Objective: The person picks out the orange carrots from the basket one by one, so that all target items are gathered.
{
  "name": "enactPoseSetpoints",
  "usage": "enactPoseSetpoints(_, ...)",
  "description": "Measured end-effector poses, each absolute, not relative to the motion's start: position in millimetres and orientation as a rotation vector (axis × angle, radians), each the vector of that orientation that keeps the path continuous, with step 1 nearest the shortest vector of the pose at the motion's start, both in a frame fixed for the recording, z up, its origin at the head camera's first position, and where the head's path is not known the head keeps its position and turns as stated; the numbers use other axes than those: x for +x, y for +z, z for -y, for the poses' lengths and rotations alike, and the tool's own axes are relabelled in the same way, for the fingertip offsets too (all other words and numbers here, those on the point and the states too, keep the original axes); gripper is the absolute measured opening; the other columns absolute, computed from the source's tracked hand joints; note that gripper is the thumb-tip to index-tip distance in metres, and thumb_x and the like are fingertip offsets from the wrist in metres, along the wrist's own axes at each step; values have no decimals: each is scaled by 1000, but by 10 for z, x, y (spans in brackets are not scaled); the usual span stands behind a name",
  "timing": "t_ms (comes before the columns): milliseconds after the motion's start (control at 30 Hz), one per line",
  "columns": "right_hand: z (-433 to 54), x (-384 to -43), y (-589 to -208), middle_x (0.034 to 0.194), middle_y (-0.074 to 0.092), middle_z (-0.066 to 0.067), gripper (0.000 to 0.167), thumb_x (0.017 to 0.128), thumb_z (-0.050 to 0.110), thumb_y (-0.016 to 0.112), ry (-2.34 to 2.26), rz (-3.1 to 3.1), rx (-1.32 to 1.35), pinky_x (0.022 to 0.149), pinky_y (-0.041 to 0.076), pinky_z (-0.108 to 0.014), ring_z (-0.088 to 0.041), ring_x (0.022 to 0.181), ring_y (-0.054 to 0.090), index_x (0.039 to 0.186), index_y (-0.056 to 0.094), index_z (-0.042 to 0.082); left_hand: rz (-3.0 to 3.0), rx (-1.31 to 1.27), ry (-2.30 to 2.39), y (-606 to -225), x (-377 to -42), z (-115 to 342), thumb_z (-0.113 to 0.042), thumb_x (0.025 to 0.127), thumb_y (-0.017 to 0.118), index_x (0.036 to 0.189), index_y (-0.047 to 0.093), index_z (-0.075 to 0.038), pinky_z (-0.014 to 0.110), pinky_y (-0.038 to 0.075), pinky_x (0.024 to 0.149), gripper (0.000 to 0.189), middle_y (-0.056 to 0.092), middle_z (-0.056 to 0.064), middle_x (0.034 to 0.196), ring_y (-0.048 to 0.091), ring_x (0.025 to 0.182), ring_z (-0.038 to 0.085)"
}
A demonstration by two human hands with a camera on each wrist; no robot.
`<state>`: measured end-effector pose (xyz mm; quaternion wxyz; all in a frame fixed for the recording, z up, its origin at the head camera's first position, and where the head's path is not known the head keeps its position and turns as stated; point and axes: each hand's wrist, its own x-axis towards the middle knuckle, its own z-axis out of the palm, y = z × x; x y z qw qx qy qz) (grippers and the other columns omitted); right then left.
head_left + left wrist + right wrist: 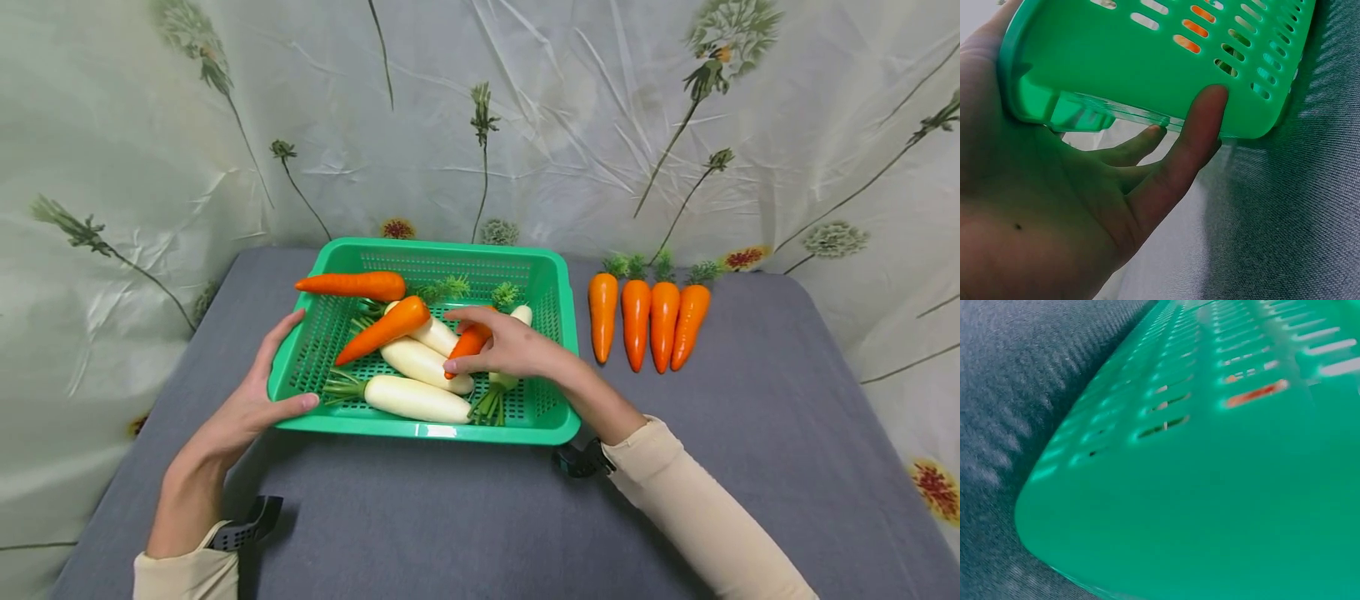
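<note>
A green plastic basket [480, 436] stands on the grey cloth, holding white radishes [417, 398] and carrots. My left hand [255, 402] grips its left end, with the thumb at the front corner of the rim. In the left wrist view, the fingers of the left hand [1079, 194] lie against the outer wall below the rim. Inside the basket, my right hand [517, 343] pinches a carrot [471, 340] between thumb and fingers, above the radishes. Another carrot [386, 330] lies across the radishes, and one more [352, 285] rests over the back left rim. The right wrist view shows only the basket wall [1179, 506] and cloth.
Several carrots [635, 325] with green tops lie in a row to the right of the basket. A grey cloth [420, 517] covers the table. Behind it hangs a pale curtain [540, 125] printed with flowers.
</note>
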<state>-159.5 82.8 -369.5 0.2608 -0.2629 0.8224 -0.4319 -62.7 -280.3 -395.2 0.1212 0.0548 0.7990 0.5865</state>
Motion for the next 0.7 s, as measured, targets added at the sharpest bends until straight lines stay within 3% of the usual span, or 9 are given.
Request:
enactPoseSetpoints(200, -848, -1549, -3692, 143, 54, -14, 85, 86, 17, 87, -1244, -2179, -741, 90, 55, -31, -23, 104, 65, 158, 43, 12, -2336, 171, 1717, -3953, -627, 2798, -7, 92, 69, 165, 6, -45, 14, 29, 95, 104, 4, 8, 171, 23, 139, 8)
enactPoseSetpoints(367, -883, -1516, -3681, 151, 46, -17, 85, 84, 6, 86, -1321, -2107, -757, 92, 58, -33, -25, 102, 67, 157, 43, 8, -2341, 163, 1704, -3947, -626, 2800, -8, 93, 69, 165, 5, -45, 20, 27, 99, 103, 2, 6, 172, 21, 140, 7)
enactPoseSetpoints(700, -904, -1498, -3654, 147, 45, -9, 57, 85, 6, 85, -1422, -2068, -767, 92, 59, -35, -29, 102, 64, 137, 62, 5, -2341, 163, 1705, -3946, -627, 2798, -9, 93, 69, 165, 5, -45, 15, 31, 95, 103, 3, 7, 172, 24, 139, 10)
